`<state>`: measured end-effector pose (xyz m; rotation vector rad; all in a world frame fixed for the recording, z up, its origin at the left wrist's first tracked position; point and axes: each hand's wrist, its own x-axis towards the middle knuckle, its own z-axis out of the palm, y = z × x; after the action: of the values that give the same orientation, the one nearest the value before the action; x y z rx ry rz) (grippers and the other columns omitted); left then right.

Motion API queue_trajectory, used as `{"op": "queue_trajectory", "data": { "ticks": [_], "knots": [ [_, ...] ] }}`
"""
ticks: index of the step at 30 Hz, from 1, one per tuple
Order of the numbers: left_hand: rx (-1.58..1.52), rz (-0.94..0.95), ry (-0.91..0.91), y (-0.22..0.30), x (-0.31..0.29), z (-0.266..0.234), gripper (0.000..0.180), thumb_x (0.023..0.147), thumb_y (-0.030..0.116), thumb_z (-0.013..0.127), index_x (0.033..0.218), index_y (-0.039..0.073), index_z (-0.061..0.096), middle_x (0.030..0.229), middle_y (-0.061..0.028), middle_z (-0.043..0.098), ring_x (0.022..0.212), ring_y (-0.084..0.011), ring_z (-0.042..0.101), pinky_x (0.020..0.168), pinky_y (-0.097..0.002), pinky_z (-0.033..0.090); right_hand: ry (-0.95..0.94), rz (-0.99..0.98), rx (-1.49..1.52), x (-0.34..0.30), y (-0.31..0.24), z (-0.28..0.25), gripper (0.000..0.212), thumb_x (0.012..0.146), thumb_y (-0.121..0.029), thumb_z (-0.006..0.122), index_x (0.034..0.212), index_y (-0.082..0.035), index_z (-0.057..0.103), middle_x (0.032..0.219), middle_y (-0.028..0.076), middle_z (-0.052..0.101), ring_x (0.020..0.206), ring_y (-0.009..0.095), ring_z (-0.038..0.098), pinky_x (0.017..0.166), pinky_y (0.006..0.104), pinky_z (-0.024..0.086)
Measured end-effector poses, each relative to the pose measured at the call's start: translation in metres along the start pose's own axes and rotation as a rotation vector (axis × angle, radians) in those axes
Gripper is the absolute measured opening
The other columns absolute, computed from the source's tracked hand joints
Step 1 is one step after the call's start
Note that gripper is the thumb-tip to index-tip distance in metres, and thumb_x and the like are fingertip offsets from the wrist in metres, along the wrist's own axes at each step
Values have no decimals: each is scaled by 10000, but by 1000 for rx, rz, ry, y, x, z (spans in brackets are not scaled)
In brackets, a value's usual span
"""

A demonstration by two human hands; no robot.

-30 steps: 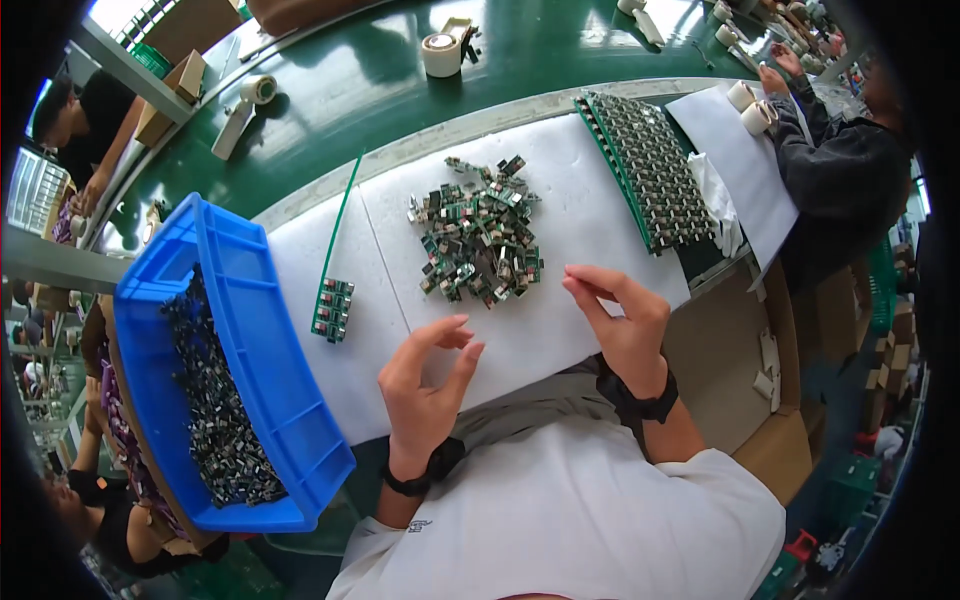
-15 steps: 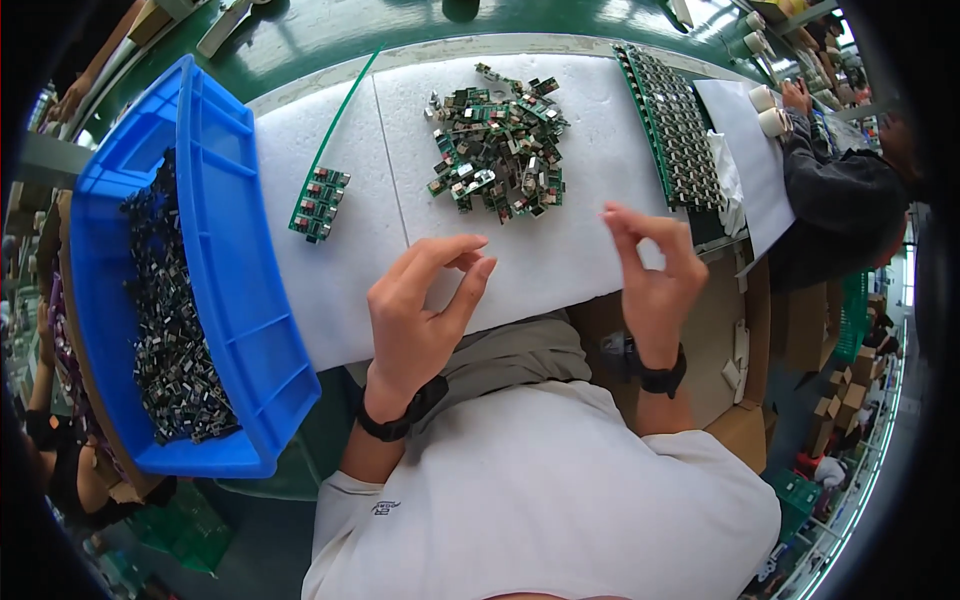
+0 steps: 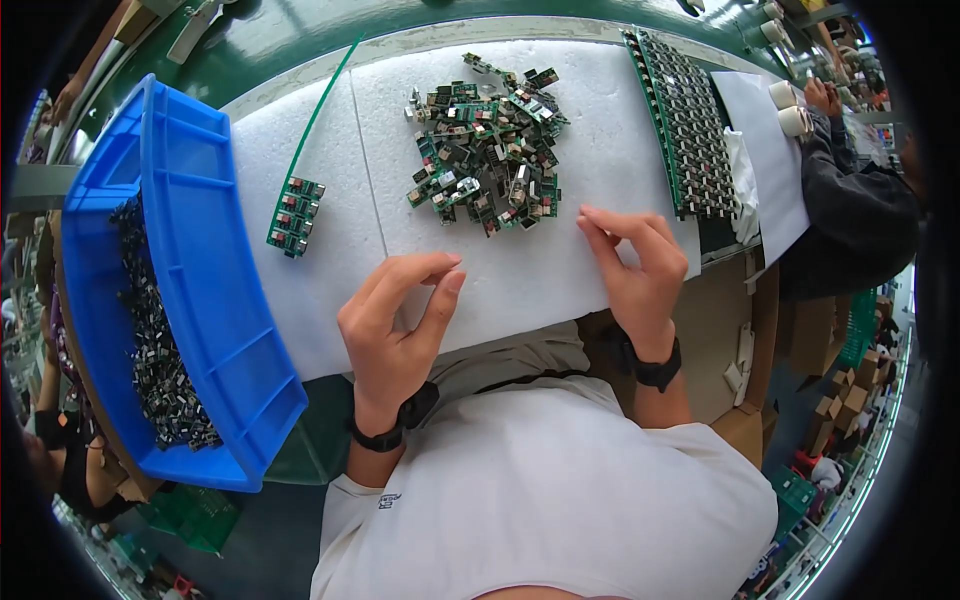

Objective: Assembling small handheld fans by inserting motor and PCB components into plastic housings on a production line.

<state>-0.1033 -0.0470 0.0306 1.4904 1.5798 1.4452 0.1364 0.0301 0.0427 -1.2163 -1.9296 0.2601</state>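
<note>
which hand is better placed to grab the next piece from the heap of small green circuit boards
Probably the right hand: its fingertips hover just below the lower right edge of the heap of small green circuit boards on the white foam sheet. The left hand sits lower, farther from the heap. Both hands look empty.

Green workbench (image 3: 300, 40) under white foam sheet (image 3: 520, 270), cardboard boxes (image 3: 830, 400) on the floor.

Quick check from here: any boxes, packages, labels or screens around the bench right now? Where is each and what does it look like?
Cardboard boxes: brown, stacked on the floor at the right, beside the bench.
Blue bin: open plastic tray at the left, holding dark small parts.
Green crates: on the floor, lower left.
No screens or readable labels in view.
</note>
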Motion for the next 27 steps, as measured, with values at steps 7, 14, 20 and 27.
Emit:
{"op": "queue_trajectory", "data": {
  "ticks": [7,14,20,27],
  "knots": [
    [-111,-39,-6,-34,24,16,111,885,-50,728,993,-46,702,888,-132,715,757,-186,676,688,-270,522,34,-18,114,20,32,14,223,805,83,796,975,-44,728,936,98,781,712,138,630,653,251,492],
    [-196,-70,7,-64,36,22,163,818,-105,745,966,-50,707,853,-143,726,732,-217,674,654,-298,520,-88,-17,71,21,52,47,259,776,90,817,978,-26,705,900,133,776,692,151,627,632,266,489],
    [-202,4,29,-85,41,26,174,802,-105,744,966,-61,706,822,-147,715,695,-217,651,616,-297,500,-5,-6,128,17,71,61,252,796,119,790,987,-17,696,897,163,769,691,168,630,639,268,503],
    [-235,33,-33,-90,32,24,178,798,-102,740,969,-64,703,821,-146,714,685,-214,652,605,-297,492,-87,-6,49,11,72,63,255,810,146,762,1004,-3,690,905,177,768,694,177,639,651,266,519]
  ]
}}
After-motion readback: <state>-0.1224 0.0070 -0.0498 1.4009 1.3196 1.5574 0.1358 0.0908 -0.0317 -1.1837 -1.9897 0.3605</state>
